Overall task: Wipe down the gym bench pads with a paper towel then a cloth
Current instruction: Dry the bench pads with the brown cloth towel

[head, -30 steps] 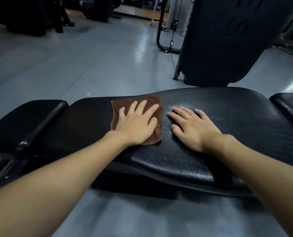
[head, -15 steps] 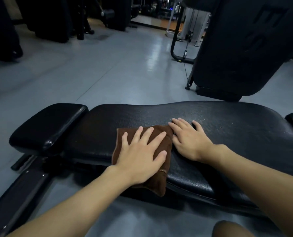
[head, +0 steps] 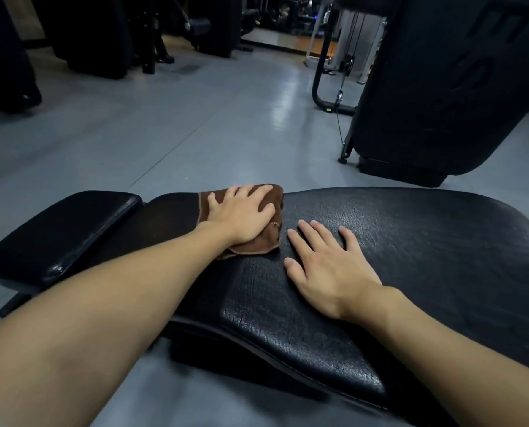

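Observation:
A long black bench pad (head: 411, 248) runs across the view, with a smaller black seat pad (head: 65, 223) at its left end. A brown cloth (head: 267, 241) lies bunched on the long pad's far edge, near its left end. My left hand (head: 241, 215) presses down on the cloth, fingers curled over its far side. My right hand (head: 328, 266) rests flat on the pad just right of the cloth, fingers spread, holding nothing. No paper towel is in view.
Grey gym floor (head: 195, 124) stretches beyond the bench. A large black machine (head: 442, 87) stands close behind at the right, with a cable and a curved black frame (head: 321, 87) beside it. Dark equipment (head: 96, 35) lines the far left.
My left hand has pushed the cloth from the pad's near edge to its far edge. My right hand stays flat on the pad.

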`<action>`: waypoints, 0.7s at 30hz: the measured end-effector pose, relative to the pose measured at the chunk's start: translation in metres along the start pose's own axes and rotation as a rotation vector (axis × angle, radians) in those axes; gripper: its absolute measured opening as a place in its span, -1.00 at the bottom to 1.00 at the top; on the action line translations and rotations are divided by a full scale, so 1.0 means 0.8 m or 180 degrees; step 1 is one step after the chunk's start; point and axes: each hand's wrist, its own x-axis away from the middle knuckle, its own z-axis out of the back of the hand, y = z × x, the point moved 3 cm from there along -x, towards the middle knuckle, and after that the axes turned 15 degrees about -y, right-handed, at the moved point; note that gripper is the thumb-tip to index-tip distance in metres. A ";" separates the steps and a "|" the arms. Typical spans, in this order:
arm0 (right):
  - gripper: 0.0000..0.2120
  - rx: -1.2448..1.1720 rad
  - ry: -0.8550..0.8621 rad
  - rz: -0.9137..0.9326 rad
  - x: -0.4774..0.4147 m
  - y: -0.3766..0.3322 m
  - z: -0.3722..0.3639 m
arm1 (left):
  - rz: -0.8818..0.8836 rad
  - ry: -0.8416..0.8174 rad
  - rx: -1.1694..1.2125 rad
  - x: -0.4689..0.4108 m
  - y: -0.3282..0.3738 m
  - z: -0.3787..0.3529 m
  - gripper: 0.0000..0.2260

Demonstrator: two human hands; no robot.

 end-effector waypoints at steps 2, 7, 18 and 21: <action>-0.41 -0.0009 -0.0003 0.0011 -0.001 0.001 0.001 | 0.0028 0.0015 -0.0009 0.000 -0.001 -0.001 -0.51; -0.41 -0.0083 0.0012 0.0023 -0.002 0.001 0.000 | -0.0046 -0.0013 -0.0040 0.057 -0.006 -0.015 -0.53; -0.51 -0.0239 0.0186 0.0368 -0.033 -0.043 0.027 | -0.0061 0.0032 -0.0178 0.227 -0.024 -0.047 -0.44; -0.45 -0.0206 0.0042 0.0368 -0.044 -0.048 0.011 | -0.0019 -0.0014 -0.0141 0.205 -0.028 -0.046 -0.43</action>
